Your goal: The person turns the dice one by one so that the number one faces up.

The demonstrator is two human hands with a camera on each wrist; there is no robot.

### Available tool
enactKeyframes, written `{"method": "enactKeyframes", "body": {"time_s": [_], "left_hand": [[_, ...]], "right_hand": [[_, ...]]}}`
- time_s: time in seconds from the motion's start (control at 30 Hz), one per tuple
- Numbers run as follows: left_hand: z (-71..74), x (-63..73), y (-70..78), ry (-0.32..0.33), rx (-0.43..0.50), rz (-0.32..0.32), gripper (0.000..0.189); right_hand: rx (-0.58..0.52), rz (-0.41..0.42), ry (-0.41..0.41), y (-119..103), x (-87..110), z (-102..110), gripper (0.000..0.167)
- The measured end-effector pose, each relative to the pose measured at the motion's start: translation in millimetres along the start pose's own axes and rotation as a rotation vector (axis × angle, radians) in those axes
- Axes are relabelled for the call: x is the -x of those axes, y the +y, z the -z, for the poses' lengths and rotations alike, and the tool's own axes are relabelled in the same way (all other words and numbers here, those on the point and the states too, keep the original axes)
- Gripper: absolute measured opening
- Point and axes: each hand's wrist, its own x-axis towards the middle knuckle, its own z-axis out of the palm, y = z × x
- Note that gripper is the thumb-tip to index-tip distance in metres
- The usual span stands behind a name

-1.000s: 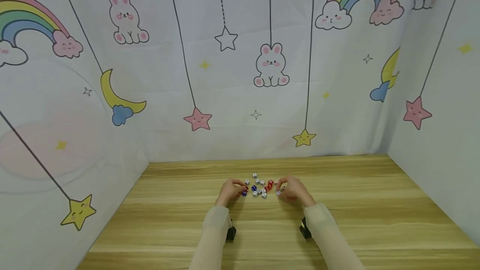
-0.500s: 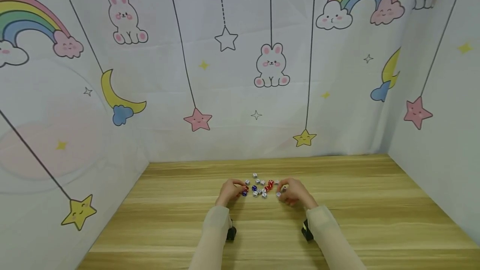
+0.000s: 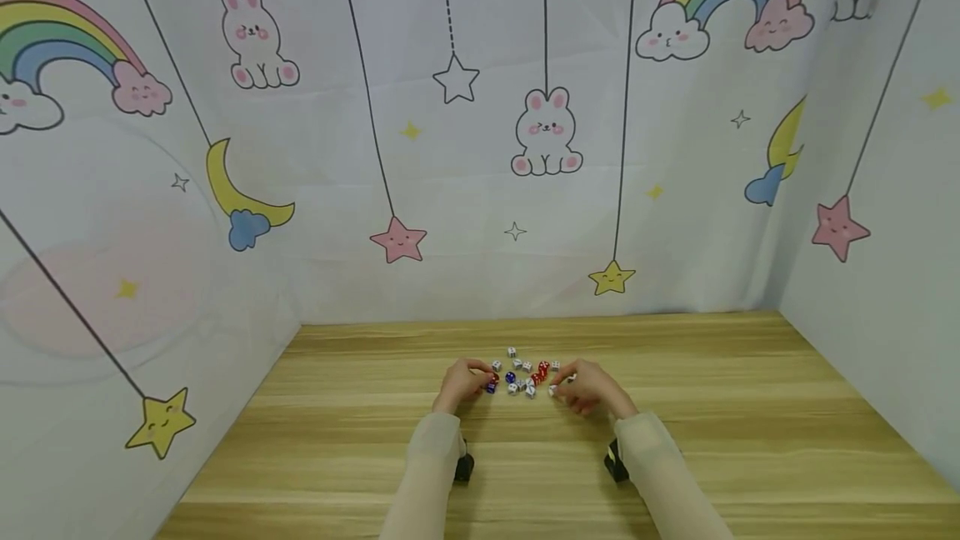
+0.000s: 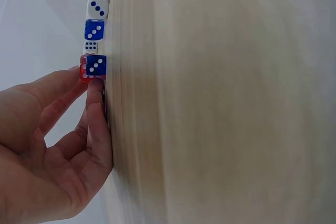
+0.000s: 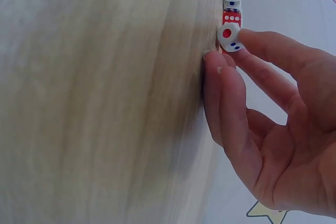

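Note:
A loose group of dice lies on the wooden table (image 3: 360,440). In the head view my left hand (image 3: 463,382) is at the group's left edge, thumb and finger pinching a red die (image 4: 83,72). A blue die (image 4: 96,65) with white pips sits right by those fingertips. Across the group, my right hand (image 3: 588,386) pinches a white die (image 5: 229,37) at the right edge; it is tilted, showing a red single pip and blue pips. Another blue die (image 3: 510,377), red dice (image 3: 540,372) and several white dice (image 3: 513,388) lie between the hands.
A white cloth backdrop (image 3: 450,290) with rabbits, stars and rainbows rises behind the table and along both sides. Another die (image 3: 572,377) shows partly behind the right hand. Black wrist cameras (image 3: 464,467) are strapped under both sleeves.
My right fingers have closed in on the white die and shifted it slightly left, tilting it. The left hand stays in place at the red die.

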Motion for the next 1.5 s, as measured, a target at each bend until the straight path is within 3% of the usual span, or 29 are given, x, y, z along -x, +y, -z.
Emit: {"method": "enactKeyframes", "body": {"time_s": [0.83,1.5], "left_hand": [[0.3,-0.8,1.1,-0.019,0.002,-0.02,0.016],[2.4,2.3,1.6,-0.031,0.021,-0.007,0.018]], "right_hand": [[-0.004,0.019,0.07,-0.1,-0.3,-0.8,0.012],[0.003,0.022,0.042,2.6,-2.8,-1.4,0.008]]}}
